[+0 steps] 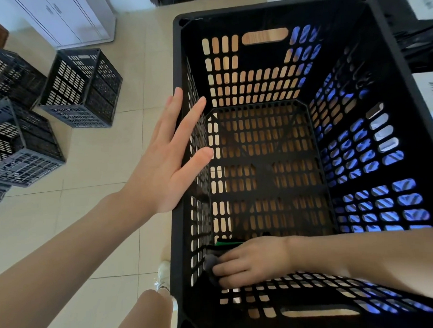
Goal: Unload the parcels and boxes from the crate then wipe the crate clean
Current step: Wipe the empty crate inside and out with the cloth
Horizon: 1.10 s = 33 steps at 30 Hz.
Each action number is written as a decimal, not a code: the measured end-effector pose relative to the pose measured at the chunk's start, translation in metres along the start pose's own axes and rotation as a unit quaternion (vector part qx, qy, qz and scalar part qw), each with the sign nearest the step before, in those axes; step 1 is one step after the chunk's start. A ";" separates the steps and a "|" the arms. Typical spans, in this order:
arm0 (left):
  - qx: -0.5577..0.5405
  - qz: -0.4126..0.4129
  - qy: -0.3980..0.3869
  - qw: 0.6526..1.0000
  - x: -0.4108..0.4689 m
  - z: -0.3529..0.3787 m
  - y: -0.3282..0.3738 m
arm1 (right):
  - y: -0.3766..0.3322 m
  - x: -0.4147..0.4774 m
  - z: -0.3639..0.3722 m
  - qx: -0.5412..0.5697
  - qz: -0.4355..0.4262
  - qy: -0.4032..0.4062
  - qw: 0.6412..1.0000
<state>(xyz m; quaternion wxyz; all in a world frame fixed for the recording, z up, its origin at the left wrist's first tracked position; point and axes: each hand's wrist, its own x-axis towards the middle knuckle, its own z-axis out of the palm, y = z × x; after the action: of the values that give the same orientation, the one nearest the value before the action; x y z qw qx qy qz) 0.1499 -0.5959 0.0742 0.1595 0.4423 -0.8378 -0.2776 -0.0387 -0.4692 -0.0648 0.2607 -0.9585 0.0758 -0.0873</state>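
A tall black slotted crate (273, 10) fills the right of the head view, and no parcel shows inside it. My left hand (168, 161) lies flat with straight fingers against the crate's left rim. My right hand (249, 260) reaches down inside, near the bottom of the left wall. It presses a dark grey cloth (210, 262) with a green edge into the near-left corner, fingers curved over the cloth.
Several black crates (83, 87) are stacked on the tiled floor at the left. White parcels (424, 3) lie on a dark surface at the upper right. A white cabinet (67, 19) stands at the back left. My leg and white shoe (163, 272) are by the crate's near-left corner.
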 end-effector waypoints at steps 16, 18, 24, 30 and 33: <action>0.021 0.042 -0.005 0.999 -0.001 0.001 -0.005 | 0.022 -0.008 -0.008 -0.031 0.284 -0.049 0.957; 0.077 0.074 -0.009 0.994 0.001 -0.001 -0.005 | 0.028 -0.016 -0.030 -0.053 0.358 0.010 0.932; 0.204 0.140 -0.073 0.966 0.012 -0.012 -0.009 | 0.031 -0.029 -0.085 -0.094 0.521 0.162 0.833; 0.266 0.299 -0.139 0.906 0.040 -0.021 -0.015 | 0.030 -0.030 -0.111 -0.089 0.604 0.267 0.745; 0.242 0.327 -0.175 0.897 0.069 -0.031 -0.025 | 0.033 -0.025 -0.118 -0.077 0.644 0.328 0.687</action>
<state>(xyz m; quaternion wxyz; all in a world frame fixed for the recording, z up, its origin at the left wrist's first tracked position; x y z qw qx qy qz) 0.1438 -0.6744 0.0846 -0.0199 0.1131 -0.9908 -0.0714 -0.0909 -0.5500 0.0150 0.1367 -0.6007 0.7616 -0.2009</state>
